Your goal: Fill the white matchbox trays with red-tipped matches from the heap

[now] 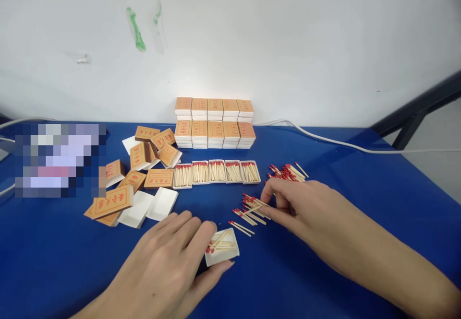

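My left hand [173, 254] grips a white matchbox tray [226, 256] between thumb and fingers, low in the middle of the view. Several loose matches [221, 245] with red heads lie crosswise inside it. To the right, my right hand [293, 206] has its thumb and index finger pinched on matches [257, 204] at the edge of a scattered group. A larger heap of matches [288, 172] lies just behind this hand, partly hidden by it. Beyond both hands stands a row of trays filled with matches [216, 171], their red heads pointing away.
Stacked orange matchboxes [215, 134] stand against the white wall [306, 45]. At the left lie scattered matchbox sleeves [113, 201] and empty white trays [162, 204] on the blue table [324, 290]. A white cable [334, 144] runs along the back right. A pixelated patch covers the far left.
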Demonstrator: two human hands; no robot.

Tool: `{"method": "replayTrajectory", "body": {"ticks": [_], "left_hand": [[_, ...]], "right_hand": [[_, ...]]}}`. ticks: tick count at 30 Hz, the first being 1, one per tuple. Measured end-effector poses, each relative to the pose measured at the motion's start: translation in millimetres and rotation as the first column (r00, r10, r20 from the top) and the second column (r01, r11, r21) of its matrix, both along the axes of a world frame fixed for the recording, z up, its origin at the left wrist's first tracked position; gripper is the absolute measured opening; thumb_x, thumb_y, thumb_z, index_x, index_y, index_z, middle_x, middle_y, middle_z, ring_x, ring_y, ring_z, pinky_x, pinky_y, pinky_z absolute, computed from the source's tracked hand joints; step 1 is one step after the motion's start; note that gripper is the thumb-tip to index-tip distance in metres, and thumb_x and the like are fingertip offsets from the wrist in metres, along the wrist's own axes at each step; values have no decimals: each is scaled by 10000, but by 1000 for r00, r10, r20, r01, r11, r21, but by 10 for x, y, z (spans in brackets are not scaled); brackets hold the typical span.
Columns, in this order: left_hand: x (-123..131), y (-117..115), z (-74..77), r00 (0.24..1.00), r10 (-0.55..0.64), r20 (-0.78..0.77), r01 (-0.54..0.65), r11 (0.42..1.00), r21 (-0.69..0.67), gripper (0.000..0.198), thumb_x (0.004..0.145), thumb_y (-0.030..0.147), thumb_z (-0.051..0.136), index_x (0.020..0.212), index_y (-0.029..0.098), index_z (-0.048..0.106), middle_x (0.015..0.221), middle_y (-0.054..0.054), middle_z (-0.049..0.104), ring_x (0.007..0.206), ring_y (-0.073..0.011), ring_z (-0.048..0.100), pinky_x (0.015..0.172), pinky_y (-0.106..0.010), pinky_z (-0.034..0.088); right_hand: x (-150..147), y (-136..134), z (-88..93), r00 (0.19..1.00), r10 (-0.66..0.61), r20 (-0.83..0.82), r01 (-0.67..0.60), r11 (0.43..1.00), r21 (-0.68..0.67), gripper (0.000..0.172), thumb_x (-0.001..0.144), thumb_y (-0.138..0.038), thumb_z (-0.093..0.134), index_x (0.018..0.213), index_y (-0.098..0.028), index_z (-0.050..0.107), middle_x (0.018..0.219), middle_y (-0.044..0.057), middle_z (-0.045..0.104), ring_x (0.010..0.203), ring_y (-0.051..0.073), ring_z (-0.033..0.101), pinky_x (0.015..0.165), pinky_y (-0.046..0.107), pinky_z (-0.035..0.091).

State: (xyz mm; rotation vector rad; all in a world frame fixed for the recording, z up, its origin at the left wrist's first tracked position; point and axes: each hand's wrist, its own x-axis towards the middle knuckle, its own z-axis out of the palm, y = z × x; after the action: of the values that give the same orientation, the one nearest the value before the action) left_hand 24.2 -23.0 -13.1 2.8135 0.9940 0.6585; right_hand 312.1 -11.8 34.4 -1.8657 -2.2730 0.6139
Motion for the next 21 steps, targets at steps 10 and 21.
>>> {"method": "replayTrajectory", "body": {"ticks": [10,21], "left_hand": [[16,-1,9,1000,-3,0,3,1000,-31,161,1171,364,607,1179,203,598,853,-14,690,764,-256,708,685,-441,625],[25,10,34,999,13,32,-10,995,-96,201,1088,330,751,1145,228,588,896,-4,704,789,-253,697,688,-427,614]], "right_hand": [[72,33,-1,995,-56,-78,59,998,34,294,1156,-504,616,972,-297,713,744,-43,711,660,178,628,604,330,394],[-221,-67,105,957,9,-289,-21,999,-40,321,1161,-519,648,945,-291,717,687,-70,646,609,141,554,583,292,399]]}}
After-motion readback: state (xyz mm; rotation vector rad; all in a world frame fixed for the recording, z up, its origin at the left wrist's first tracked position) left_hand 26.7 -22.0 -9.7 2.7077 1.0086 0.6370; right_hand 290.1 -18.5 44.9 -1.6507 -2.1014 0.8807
